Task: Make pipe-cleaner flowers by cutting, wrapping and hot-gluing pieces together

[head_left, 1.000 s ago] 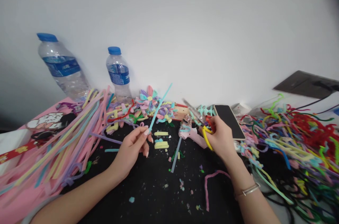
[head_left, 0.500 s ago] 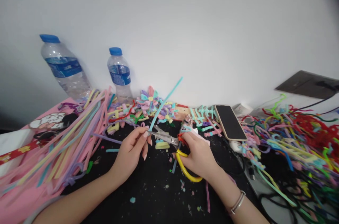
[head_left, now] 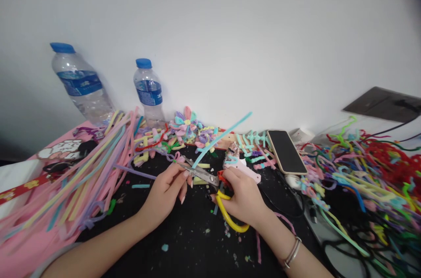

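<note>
My left hand (head_left: 167, 186) pinches the lower end of a light blue pipe cleaner (head_left: 219, 139), which slants up to the right. My right hand (head_left: 241, 194) grips scissors by their red and yellow handles. The metal blades of the scissors (head_left: 204, 175) point left and lie across the pipe cleaner close to my left fingertips. How far the blades are parted is hard to make out. Beneath the blades, short pale yellow pieces (head_left: 199, 180) lie on the black table surface (head_left: 184, 243).
Long pastel pipe cleaners (head_left: 95, 168) are piled at left on pink paper. Two water bottles (head_left: 148, 91) stand by the wall. A pipe-cleaner flower (head_left: 187, 121) sits at the back. A phone (head_left: 287, 151) rests at right beside a tangled heap of colourful pipe cleaners (head_left: 378, 181).
The light blue pipe cleaner has tipped further to the right and lower. The scissors and my right hand have shifted slightly left, and the blades now reach further over my left fingertips.
</note>
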`<state>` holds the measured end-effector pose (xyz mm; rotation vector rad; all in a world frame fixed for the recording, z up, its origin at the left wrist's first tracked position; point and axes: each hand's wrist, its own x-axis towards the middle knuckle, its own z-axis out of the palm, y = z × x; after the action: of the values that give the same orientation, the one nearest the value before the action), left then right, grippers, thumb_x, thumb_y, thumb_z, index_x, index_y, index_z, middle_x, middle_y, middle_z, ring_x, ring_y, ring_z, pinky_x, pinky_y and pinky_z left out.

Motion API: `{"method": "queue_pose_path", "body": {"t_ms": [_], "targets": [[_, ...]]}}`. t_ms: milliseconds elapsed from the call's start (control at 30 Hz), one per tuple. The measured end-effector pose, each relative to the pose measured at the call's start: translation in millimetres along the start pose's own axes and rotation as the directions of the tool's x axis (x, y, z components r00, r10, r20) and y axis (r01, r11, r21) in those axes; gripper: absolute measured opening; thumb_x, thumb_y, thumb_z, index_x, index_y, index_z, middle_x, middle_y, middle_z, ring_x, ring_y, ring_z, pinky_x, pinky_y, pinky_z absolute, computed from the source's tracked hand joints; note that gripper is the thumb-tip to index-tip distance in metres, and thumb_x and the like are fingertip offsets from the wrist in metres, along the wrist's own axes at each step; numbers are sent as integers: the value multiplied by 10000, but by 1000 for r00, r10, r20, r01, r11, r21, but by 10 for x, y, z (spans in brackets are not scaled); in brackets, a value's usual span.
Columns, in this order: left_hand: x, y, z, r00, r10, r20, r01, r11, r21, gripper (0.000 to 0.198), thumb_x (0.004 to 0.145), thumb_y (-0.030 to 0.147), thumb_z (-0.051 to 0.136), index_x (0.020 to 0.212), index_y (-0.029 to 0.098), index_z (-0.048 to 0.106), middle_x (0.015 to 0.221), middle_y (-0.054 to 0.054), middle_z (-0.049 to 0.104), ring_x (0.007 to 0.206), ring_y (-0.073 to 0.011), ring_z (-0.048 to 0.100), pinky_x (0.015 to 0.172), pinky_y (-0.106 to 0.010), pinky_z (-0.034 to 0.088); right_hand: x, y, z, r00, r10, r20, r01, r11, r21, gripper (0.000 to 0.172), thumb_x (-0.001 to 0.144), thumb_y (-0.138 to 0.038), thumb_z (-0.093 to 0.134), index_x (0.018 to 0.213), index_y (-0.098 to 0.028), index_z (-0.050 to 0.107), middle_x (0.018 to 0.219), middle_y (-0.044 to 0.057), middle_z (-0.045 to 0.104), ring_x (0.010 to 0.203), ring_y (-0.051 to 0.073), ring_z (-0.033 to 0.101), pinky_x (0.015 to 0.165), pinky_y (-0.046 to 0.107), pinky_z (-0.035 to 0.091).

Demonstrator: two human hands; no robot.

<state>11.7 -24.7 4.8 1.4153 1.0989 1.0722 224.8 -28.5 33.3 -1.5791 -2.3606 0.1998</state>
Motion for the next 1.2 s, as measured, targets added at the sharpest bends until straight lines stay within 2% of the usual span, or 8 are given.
{"method": "queue_pose_path", "body": {"t_ms": [400,733,867,933,1033,1133,1200], "targets": [[-2,-19,-4,1000,18,1,-18,1000,25,270,966,322,408,767,181,524,531,64,478,420,-89,449,514,-233,368,-7,25,15,1000,0,5,0,1000,20,284,705,-395,688,718,-204,479,729,-5,558,643,155,509,544,243,269],[3,14,8,1000,-2,23,2,1000,6,304,960,342,409,732,177,524,531,64,473,403,-80,429,512,-233,367,-8,-5,1,1000,14,16,-14,1000,10,220,711,-318,622,644,-202,448,642,-16,510,588,135,467,522,239,220],[23,42,17,1000,2,23,-2,1000,-23,292,951,350,429,743,174,532,608,56,513,400,-61,429,490,-221,361,-12,14,13,999,41,9,-41,999,15,280,747,-349,605,599,-202,418,593,-17,499,552,127,444,514,237,209],[32,53,18,1000,7,21,-7,999,-36,281,947,356,442,757,174,540,642,55,530,403,-54,434,486,-215,364,-14,49,21,998,53,-24,-53,999,11,314,781,-372,583,586,-204,405,566,-19,490,529,124,428,510,236,210],[39,63,15,1000,-4,17,4,999,-35,277,937,364,463,762,174,565,639,55,556,402,-53,449,497,-216,382,-8,137,17,988,66,-137,-69,997,-16,322,795,-417,584,609,-205,430,579,-15,511,515,124,431,509,235,234],[45,71,12,999,-36,13,36,999,-20,255,906,361,507,772,173,616,551,59,551,406,-74,480,502,-221,397,23,276,-19,951,116,-286,-139,988,-63,282,806,-438,578,679,-199,499,614,1,554,528,136,480,518,235,279],[52,74,13,997,-71,4,71,997,-35,220,865,356,555,783,173,645,518,59,556,405,-89,499,485,-222,398,57,403,-60,913,172,-370,-229,967,-116,245,806,-426,572,735,-194,542,650,22,590,573,161,535,531,243,304]]}}
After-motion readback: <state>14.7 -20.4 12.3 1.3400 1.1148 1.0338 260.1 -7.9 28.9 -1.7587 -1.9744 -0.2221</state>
